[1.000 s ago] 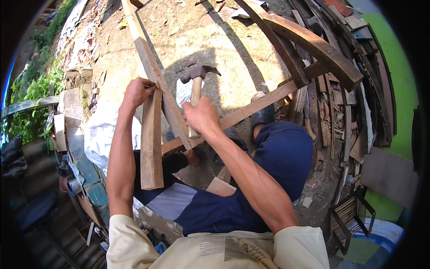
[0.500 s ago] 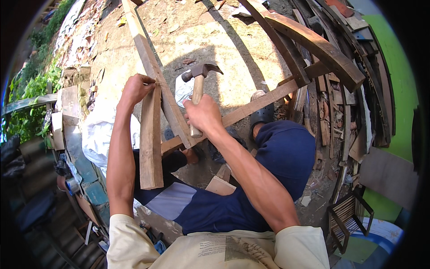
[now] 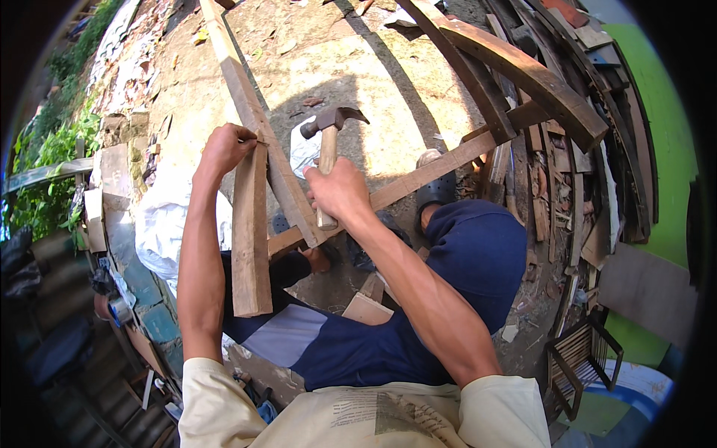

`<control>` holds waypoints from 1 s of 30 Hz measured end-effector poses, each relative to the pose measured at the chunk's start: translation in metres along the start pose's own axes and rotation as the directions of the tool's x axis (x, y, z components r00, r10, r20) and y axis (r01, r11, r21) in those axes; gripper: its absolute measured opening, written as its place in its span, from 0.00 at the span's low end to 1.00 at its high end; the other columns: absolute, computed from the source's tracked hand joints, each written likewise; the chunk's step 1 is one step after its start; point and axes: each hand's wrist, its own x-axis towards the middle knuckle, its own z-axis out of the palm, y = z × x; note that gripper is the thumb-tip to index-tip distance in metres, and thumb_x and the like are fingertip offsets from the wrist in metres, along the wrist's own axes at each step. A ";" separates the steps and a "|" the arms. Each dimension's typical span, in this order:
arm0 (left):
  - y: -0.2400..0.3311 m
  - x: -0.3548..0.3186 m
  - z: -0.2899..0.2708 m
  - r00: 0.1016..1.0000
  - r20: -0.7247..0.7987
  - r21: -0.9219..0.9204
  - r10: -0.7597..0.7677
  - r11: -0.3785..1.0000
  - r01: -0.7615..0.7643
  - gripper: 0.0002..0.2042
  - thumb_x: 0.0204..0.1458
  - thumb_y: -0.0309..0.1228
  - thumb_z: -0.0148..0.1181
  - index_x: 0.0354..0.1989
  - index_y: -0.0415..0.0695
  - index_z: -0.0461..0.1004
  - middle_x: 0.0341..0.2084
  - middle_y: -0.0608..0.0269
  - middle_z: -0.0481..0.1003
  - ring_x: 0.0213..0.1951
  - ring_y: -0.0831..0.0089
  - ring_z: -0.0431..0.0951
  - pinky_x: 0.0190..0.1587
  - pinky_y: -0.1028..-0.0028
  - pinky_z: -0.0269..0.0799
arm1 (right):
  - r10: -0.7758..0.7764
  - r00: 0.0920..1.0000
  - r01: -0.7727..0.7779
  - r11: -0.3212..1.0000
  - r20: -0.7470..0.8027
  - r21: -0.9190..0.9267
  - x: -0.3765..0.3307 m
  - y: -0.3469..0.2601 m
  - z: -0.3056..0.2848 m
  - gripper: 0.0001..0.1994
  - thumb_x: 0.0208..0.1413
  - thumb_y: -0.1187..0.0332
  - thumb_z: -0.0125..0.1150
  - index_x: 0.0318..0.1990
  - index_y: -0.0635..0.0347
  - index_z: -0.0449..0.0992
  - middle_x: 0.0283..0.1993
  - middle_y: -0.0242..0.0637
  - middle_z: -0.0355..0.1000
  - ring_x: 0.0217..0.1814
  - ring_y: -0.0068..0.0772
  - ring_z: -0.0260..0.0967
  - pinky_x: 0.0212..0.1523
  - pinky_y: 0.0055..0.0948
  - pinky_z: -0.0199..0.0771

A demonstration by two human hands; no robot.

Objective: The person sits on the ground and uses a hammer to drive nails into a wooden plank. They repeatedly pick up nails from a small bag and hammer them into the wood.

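Note:
My right hand (image 3: 340, 190) is wrapped round the pale wooden handle of a claw hammer (image 3: 328, 149). The dark metal head points up and away, above the long beam. At the far end of a short wooden block (image 3: 251, 231), my left hand (image 3: 226, 153) has thumb and fingertips pinched together. What they hold is too small to make out. This block slopes toward me, its near end over my left thigh. Just right of it runs a long wooden beam (image 3: 258, 119), whose near end meets a crosspiece (image 3: 433, 173) between my legs.
Curved dark timbers (image 3: 534, 78) join the crosspiece at the far right. Stacked scrap planks (image 3: 579, 172) line the right side by a green wall (image 3: 635, 97). A white sack (image 3: 168, 231) lies left, and a slatted wooden stand (image 3: 582, 358) is at lower right.
The hammer head has shifted very slightly to the left. Both hands keep their grip and place, and the wood stays where it was.

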 end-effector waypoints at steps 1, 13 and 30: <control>0.002 0.000 0.000 1.000 0.005 0.011 -0.001 1.000 0.001 0.11 0.52 0.27 0.64 0.43 0.38 0.84 0.34 0.50 0.83 0.34 0.64 0.84 0.42 0.67 0.77 | 0.010 1.000 -0.010 1.000 0.007 -0.007 0.001 0.001 0.000 0.18 0.57 0.63 0.63 0.43 0.74 0.75 0.29 0.45 0.78 0.27 0.32 0.79 0.27 0.30 0.79; 0.006 -0.001 -0.001 1.000 0.022 0.072 -0.007 0.997 0.005 0.10 0.52 0.27 0.63 0.42 0.40 0.84 0.39 0.49 0.82 0.41 0.57 0.83 0.48 0.64 0.76 | 0.016 0.999 -0.015 0.999 0.045 -0.034 -0.005 -0.008 -0.006 0.19 0.57 0.62 0.63 0.43 0.75 0.75 0.28 0.45 0.79 0.25 0.32 0.78 0.26 0.31 0.78; -0.004 -0.003 -0.002 0.999 -0.047 0.008 0.003 1.000 -0.002 0.11 0.52 0.29 0.60 0.41 0.40 0.83 0.36 0.49 0.82 0.39 0.55 0.83 0.47 0.63 0.77 | 0.012 0.999 -0.009 0.998 0.047 -0.063 0.002 0.002 0.004 0.21 0.59 0.63 0.61 0.53 0.73 0.74 0.35 0.47 0.79 0.32 0.31 0.80 0.29 0.30 0.81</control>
